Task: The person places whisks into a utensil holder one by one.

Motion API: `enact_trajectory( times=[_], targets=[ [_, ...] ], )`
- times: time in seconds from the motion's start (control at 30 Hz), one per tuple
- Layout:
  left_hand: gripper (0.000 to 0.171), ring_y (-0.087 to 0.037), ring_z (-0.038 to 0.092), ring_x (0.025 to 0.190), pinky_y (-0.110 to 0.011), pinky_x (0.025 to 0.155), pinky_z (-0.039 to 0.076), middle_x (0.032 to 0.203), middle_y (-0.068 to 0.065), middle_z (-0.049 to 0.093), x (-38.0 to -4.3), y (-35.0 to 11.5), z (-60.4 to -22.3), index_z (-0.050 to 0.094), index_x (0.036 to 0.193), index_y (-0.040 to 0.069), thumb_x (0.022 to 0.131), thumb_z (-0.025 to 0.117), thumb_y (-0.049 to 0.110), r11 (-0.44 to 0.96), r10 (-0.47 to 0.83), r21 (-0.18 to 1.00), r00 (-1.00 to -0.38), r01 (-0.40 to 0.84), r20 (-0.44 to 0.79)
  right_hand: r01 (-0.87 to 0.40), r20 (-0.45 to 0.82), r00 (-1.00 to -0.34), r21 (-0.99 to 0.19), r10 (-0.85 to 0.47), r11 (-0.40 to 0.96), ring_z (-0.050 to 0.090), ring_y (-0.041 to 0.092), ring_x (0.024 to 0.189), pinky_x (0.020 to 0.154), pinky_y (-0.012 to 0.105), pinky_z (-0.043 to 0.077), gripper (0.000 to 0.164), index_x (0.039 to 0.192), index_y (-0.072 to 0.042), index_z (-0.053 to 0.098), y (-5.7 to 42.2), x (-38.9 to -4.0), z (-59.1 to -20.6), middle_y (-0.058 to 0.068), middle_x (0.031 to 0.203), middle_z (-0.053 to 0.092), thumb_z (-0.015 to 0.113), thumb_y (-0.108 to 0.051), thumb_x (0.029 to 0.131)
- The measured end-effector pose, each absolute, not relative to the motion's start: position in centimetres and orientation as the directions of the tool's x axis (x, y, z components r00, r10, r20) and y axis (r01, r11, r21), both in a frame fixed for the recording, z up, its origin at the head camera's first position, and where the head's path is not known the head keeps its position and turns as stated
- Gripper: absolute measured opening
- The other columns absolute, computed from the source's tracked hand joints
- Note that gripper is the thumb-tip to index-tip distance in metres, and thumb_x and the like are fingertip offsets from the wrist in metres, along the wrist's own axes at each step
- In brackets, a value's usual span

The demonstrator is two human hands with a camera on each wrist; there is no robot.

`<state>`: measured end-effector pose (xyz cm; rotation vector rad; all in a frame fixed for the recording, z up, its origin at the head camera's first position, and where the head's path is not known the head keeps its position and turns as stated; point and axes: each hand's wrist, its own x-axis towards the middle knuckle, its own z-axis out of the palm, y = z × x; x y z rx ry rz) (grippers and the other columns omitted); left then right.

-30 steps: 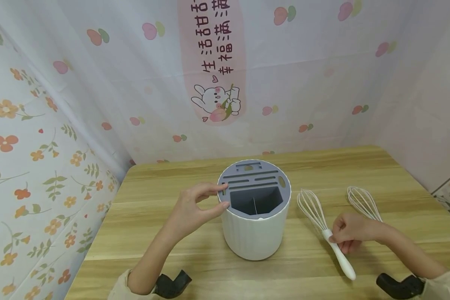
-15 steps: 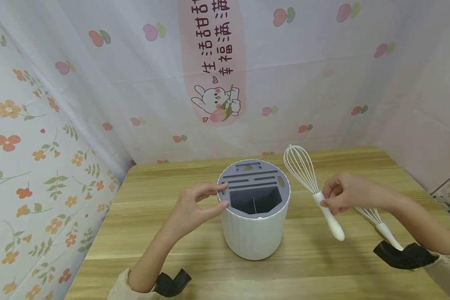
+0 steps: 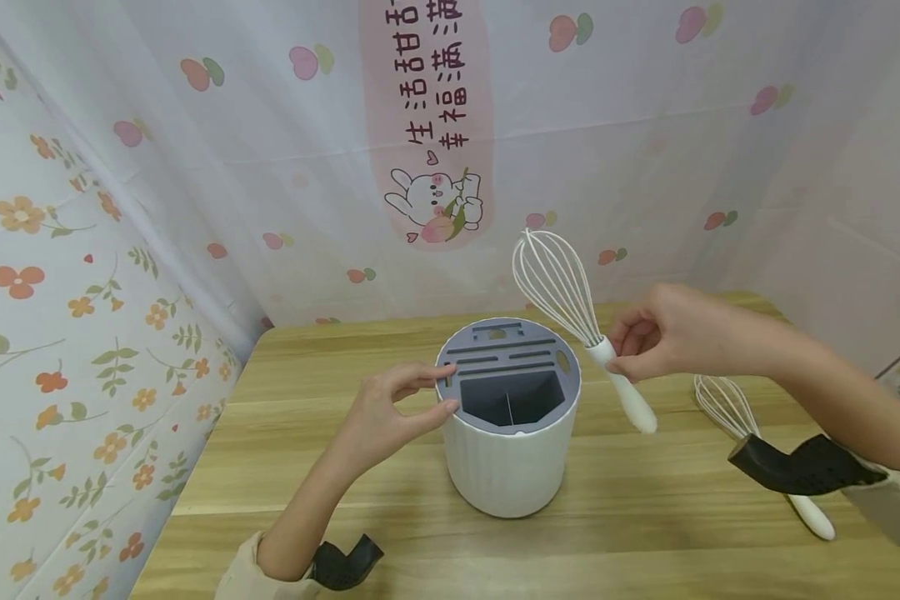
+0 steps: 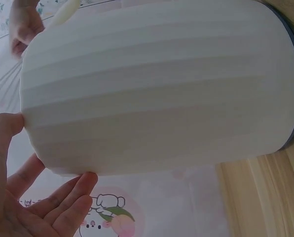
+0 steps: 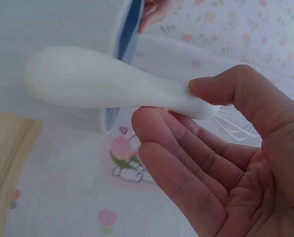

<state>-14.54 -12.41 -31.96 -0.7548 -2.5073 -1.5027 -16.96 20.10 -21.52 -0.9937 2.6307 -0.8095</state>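
Note:
In my right hand [image 3: 648, 337] is a white whisk [image 3: 558, 279], pinched between thumb and fingers at the top of its handle [image 5: 97, 81]. It tilts in the air beside and above the utensil holder [image 3: 506, 475], its wire end up and to the left. The holder is a round white tub whose grey lid [image 3: 498, 358] has slots and a two-part opening. My left hand [image 3: 390, 417] touches the left of the holder's rim with spread thumb and fingers [image 4: 85, 185]. The palm is away from the ribbed wall.
A second white whisk [image 3: 727, 408] lies on the wooden table [image 3: 330, 467] at the right, partly behind my right wrist. Behind the table hangs a printed curtain [image 3: 630, 150]. A flowered cloth [image 3: 82, 375] hangs at the left.
My right hand has lifted the whisk off the table and brought it up and left, near the holder. The second whisk stays in place. My left hand stays at the rim.

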Motion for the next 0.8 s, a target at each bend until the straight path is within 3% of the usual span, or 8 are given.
enact_trajectory(
  times=[0.4,0.8],
  targets=[
    [0.035,-0.008,0.056,0.105,-0.029,0.092,0.045,0.113,0.008,0.062,-14.6,-12.5,-32.0,0.066,0.113,0.017,0.079,0.073,0.021,0.367,0.355,0.798,-0.865,0.478,0.355,-0.638,0.035,-0.664,-0.547,-0.747,0.542,0.06,0.008,0.063,0.058,0.025,0.051,0.006,0.077,-0.012,0.067,14.1,-17.3,-17.6,-0.006,0.069,0.064,0.07,-0.016,0.078],
    [0.035,-0.01,0.058,0.101,-0.034,0.092,0.046,0.108,0.005,0.063,-14.6,-12.6,-32.1,0.066,0.112,0.015,0.079,0.074,0.021,0.352,0.345,0.805,-0.866,0.477,0.362,-0.712,0.051,-0.542,-0.557,-0.839,0.427,0.062,0.007,0.069,0.065,0.027,0.053,0.003,0.076,-0.012,0.067,9.4,-19.4,-19.3,-0.006,0.074,0.064,0.067,-0.014,0.078]
  ],
)
